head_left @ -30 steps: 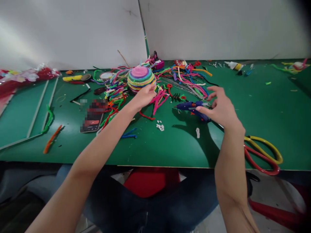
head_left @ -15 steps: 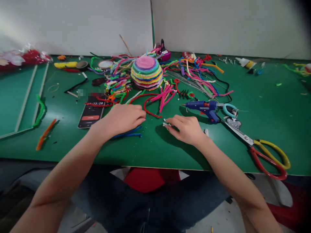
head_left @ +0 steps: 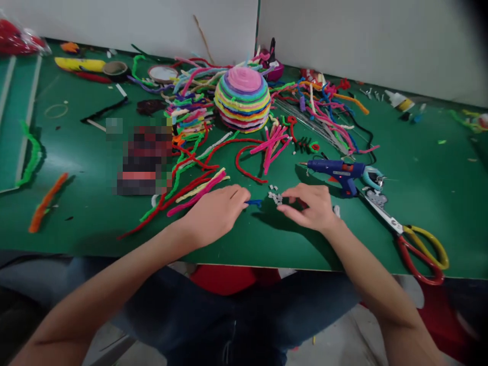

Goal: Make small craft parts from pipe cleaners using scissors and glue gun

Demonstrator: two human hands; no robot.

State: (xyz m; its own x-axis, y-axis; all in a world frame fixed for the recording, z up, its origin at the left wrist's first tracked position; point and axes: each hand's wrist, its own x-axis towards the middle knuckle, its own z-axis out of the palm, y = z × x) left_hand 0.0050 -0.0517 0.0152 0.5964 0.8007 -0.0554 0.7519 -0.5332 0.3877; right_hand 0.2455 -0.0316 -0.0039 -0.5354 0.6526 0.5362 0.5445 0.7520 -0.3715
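In the head view, my left hand (head_left: 217, 211) is closed over blue pipe cleaners (head_left: 254, 202), whose tips stick out past its fingers; the rest is hidden. Small pale grey pieces (head_left: 275, 197) lie in a little heap between my hands. My right hand (head_left: 309, 207) is beside them, thumb and forefinger apart at their edge. Behind my left hand lie pink and cream pipe cleaners (head_left: 206, 188) and a long red one (head_left: 148, 218). A striped dome wound from coloured pipe cleaners (head_left: 243, 101) stands farther back.
A blue glue gun (head_left: 335, 168) lies right of my right hand, close to large scissors with red and yellow handles (head_left: 423, 254). A blurred-out dark phone (head_left: 145, 160) is at left. Tangled pipe cleaners (head_left: 328, 117) spread across the back of the green table (head_left: 430, 178).
My left hand has moved right, bringing the blue pipe cleaners along and uncovering the pink and cream ones. My right hand's fingers have spread, and the grey pieces now lie beside them.
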